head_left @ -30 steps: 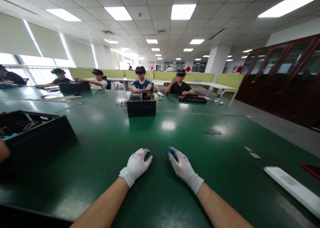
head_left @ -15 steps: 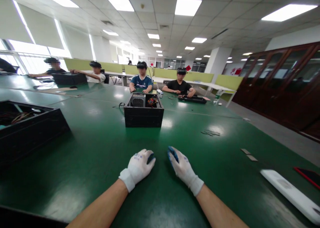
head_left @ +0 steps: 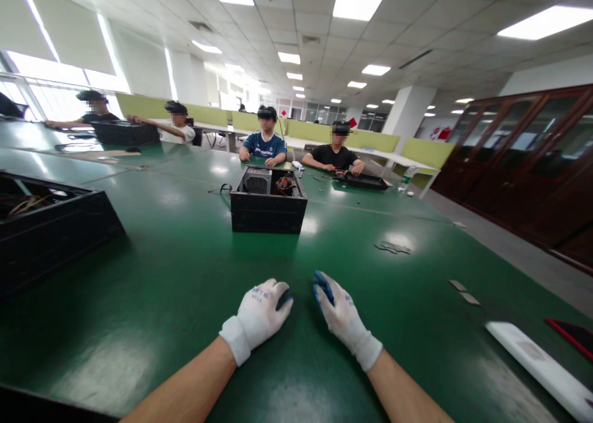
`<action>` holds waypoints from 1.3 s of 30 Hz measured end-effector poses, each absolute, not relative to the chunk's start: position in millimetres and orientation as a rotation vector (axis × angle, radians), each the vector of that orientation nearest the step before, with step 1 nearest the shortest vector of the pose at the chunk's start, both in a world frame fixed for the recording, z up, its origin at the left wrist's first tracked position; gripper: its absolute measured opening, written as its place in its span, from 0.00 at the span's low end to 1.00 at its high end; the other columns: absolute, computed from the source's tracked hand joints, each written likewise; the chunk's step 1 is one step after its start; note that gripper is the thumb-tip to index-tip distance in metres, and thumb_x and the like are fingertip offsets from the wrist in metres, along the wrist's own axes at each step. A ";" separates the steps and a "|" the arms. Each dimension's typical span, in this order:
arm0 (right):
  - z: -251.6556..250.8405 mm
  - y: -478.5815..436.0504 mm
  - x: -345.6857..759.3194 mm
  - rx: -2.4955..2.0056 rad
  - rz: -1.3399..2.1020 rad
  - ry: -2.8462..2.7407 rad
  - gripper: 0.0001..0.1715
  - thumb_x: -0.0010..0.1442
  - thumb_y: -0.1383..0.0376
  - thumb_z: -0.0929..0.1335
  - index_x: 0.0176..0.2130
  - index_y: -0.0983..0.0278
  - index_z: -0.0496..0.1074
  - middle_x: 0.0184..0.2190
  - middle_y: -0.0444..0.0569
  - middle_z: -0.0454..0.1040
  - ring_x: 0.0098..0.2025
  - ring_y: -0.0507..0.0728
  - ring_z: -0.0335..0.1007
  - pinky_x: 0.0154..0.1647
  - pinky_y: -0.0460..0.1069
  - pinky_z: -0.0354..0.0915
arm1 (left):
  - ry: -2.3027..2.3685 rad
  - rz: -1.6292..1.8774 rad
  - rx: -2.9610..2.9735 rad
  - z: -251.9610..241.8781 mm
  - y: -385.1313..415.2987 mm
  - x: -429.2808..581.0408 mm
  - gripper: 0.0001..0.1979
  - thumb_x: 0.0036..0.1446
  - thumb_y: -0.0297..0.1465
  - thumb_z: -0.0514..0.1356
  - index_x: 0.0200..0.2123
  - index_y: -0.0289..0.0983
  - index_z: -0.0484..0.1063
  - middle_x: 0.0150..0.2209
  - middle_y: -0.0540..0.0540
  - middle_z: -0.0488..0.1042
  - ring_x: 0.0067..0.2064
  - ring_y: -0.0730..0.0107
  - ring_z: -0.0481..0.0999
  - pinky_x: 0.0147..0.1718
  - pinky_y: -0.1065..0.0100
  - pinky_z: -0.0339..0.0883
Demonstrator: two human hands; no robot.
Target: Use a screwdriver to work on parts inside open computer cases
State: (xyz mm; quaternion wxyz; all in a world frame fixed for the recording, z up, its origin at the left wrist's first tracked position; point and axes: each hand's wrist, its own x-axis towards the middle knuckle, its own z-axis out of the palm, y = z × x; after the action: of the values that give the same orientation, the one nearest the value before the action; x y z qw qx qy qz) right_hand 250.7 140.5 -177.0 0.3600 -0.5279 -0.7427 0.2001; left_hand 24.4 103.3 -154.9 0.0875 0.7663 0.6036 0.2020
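Both my hands wear white gloves with blue fingertips and rest side by side on the green table (head_left: 185,287). My left hand (head_left: 260,314) lies palm down with its fingers loosely bent, holding nothing. My right hand (head_left: 339,315) lies on its edge with the fingers stretched forward, also empty. An open-topped black computer case (head_left: 269,208) stands on the table straight ahead, well beyond both hands; wires and a fan show inside it.
A second open black case (head_left: 50,225) sits at the left. Small flat metal pieces (head_left: 393,247) and two tabs (head_left: 463,291) lie to the right. A long white strip (head_left: 542,367) and a dark red-edged item (head_left: 574,336) are at the right edge. Several people sit at the far side.
The view has shifted, so the black case ahead looks nearer and its inside shows. Both hands stay resting on the table in nearly the same spot.
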 end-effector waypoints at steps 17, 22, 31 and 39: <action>-31.5 296.9 144.9 -1.372 -0.197 -2.376 0.39 0.71 0.50 0.59 0.68 0.74 0.60 0.69 0.65 0.62 0.70 0.66 0.57 0.71 0.56 0.53 | 1.725 0.591 2.321 -156.6 97.8 29.3 0.19 0.67 0.43 0.54 0.52 0.42 0.77 0.44 0.43 0.79 0.43 0.58 0.81 0.44 0.60 0.74; -24.7 333.3 106.8 -1.411 -0.235 -2.503 0.40 0.68 0.49 0.63 0.66 0.74 0.63 0.65 0.65 0.66 0.67 0.69 0.61 0.67 0.59 0.54 | 1.733 0.581 2.303 -153.9 99.6 27.8 0.18 0.67 0.43 0.54 0.52 0.42 0.76 0.45 0.42 0.79 0.44 0.57 0.81 0.44 0.59 0.74; -25.3 302.0 109.8 -1.440 -0.343 -2.542 0.30 0.69 0.51 0.61 0.58 0.69 0.70 0.57 0.65 0.71 0.58 0.69 0.64 0.58 0.60 0.58 | 1.744 0.615 2.286 -154.2 101.5 23.9 0.19 0.67 0.43 0.54 0.53 0.42 0.76 0.45 0.42 0.79 0.44 0.58 0.81 0.45 0.60 0.75; -39.3 198.3 156.3 -1.318 -0.535 -2.475 0.29 0.70 0.47 0.60 0.50 0.68 0.73 0.47 0.63 0.74 0.50 0.69 0.66 0.50 0.60 0.58 | 1.726 0.947 2.317 -130.0 80.4 15.4 0.18 0.67 0.42 0.56 0.54 0.42 0.76 0.42 0.43 0.79 0.42 0.60 0.81 0.42 0.62 0.74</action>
State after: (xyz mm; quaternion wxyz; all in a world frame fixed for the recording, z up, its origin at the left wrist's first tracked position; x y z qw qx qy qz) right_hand 156.3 198.3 -39.3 0.1431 -0.4569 -0.8582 -0.1854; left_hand 15.4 80.4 -130.0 0.0504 0.7611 0.5670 0.3110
